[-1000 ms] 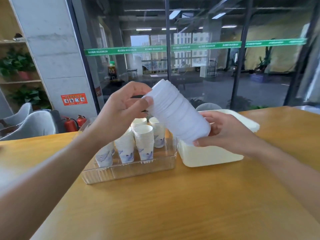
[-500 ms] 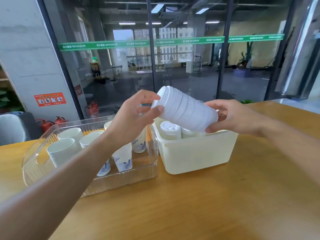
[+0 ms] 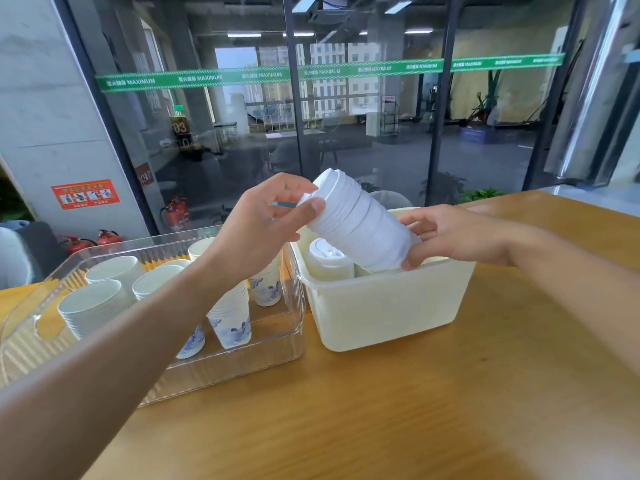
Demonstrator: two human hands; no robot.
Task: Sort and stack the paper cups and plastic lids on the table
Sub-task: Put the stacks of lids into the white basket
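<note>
A tilted stack of white plastic lids is held between both hands over the cream plastic bin. My left hand grips its upper end, my right hand its lower end, which dips just inside the bin's rim. Another lid stack stands upright in the bin's left part. Several stacks of white paper cups with blue print stand in the clear plastic tray to the left; my left forearm crosses over them.
The tray and the bin sit side by side on a wooden table. A glass wall stands right behind the table's far edge. Red fire extinguishers stand on the floor at the back left.
Both hands have lowered the lid stack toward the bin, and its lower end now dips past the rim. The camera has shifted, showing more of the tray.
</note>
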